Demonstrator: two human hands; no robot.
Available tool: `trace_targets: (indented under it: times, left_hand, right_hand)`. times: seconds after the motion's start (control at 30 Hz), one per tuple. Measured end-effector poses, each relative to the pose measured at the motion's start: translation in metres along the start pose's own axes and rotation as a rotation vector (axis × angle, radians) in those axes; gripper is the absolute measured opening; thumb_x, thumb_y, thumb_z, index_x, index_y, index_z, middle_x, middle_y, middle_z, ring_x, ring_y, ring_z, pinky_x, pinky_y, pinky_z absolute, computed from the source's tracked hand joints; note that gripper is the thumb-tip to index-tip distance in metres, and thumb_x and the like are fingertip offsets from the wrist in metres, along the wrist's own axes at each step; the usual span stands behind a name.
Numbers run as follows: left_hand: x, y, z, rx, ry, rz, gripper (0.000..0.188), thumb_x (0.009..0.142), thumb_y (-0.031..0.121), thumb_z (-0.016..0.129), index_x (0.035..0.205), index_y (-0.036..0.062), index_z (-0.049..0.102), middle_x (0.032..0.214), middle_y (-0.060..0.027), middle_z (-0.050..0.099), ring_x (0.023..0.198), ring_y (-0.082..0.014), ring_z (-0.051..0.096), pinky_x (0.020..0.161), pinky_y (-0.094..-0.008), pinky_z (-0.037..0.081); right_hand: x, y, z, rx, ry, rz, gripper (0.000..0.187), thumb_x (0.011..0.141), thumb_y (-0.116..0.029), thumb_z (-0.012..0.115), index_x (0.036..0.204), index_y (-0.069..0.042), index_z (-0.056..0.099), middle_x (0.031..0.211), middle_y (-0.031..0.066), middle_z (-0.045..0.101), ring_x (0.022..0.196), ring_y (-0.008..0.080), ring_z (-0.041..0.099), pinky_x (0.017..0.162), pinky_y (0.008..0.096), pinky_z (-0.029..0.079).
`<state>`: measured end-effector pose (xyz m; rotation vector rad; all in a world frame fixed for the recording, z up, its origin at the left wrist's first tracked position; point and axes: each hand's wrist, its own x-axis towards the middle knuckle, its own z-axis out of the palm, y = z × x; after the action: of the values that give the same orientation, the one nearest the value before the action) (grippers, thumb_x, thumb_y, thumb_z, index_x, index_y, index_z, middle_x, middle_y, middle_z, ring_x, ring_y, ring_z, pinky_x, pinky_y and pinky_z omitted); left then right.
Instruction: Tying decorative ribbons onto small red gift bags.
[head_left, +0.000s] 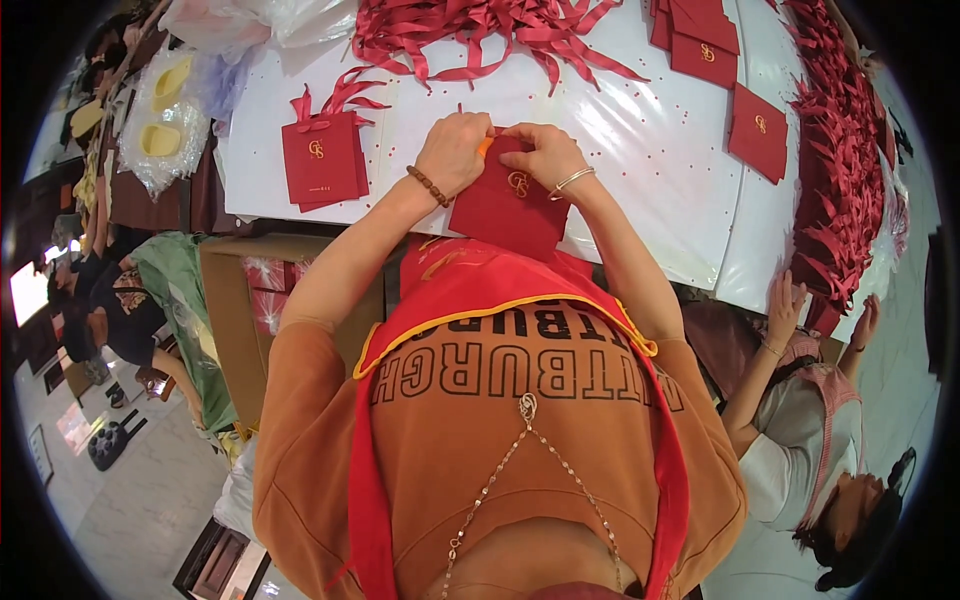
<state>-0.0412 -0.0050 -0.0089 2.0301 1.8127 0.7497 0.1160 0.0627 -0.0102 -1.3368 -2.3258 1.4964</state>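
Workpiece: red paper bag (510,215) with a gold emblem, at the near edge of the table (650,220), between the two hands, set at a slant; its lower end reaches past the table edge.
Left hand (455,152): at the bag's upper left corner; fingers curled closed on a small orange item (486,146), mostly hidden by the hand.
Right hand (550,158): at the bag's upper right; fingers closed on the top edge, thumb against the front face.
Wristwear: beaded bracelet (429,187), left; metal bangle (572,183), right.
Bag with ribbon handles (322,160): flat on the table, left of the left hand, well apart from the workpiece.
Ribbon pile (480,45): loose red strips on the table, beyond the hands.
Flat bags: overlapping stack (705,62) at the far right; single bag (758,133) just nearer.
Ribboned row (840,170): dense red mass along the right side.
Table surface: white, scattered with small red dots.
Co-worker's hand (786,300): beside the lower end of the ribboned row.
Carton (228,330): brown, below the table's left edge.
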Motion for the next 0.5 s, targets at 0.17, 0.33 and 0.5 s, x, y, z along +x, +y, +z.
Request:
trace_targets:
  times: [0.17,0.33,0.5]
  left_hand:
    - [-0.004,0.012,-0.002,-0.004,-0.031,0.045,0.005,0.074,0.004,0.053,0.078,0.0011,0.053,0.073,-0.0151,0.057,0.071,-0.0321,0.055,0.063,-0.0394,0.043]
    - [-0.006,0.011,-0.003,-0.030,-0.034,0.000,0.005,0.074,0.004,0.053,0.078,0.0013,0.053,0.073,-0.0152,0.057,0.071,-0.0327,0.055,0.063,-0.0398,0.043]
    - [-0.001,0.014,-0.007,0.165,-0.173,0.068,0.013,0.068,0.002,0.050,0.080,0.0009,0.054,0.073,-0.0145,0.059,0.071,-0.0299,0.056,0.063,-0.0409,0.042]
  right_hand:
    - [0.002,0.005,0.003,0.090,-0.007,0.022,0.037,0.070,-0.026,0.066,0.104,-0.013,0.060,0.092,0.0118,0.063,0.085,0.0270,0.060,0.074,0.0348,0.046]
    - [0.000,0.005,0.002,0.073,-0.023,-0.018,0.037,0.070,-0.025,0.066,0.104,-0.013,0.060,0.092,0.0117,0.063,0.085,0.0276,0.060,0.074,0.0352,0.046]
    - [-0.006,-0.003,0.003,-0.006,0.021,-0.058,0.035,0.070,-0.022,0.065,0.104,-0.013,0.060,0.092,0.0122,0.063,0.086,0.0292,0.059,0.074,0.0365,0.046]
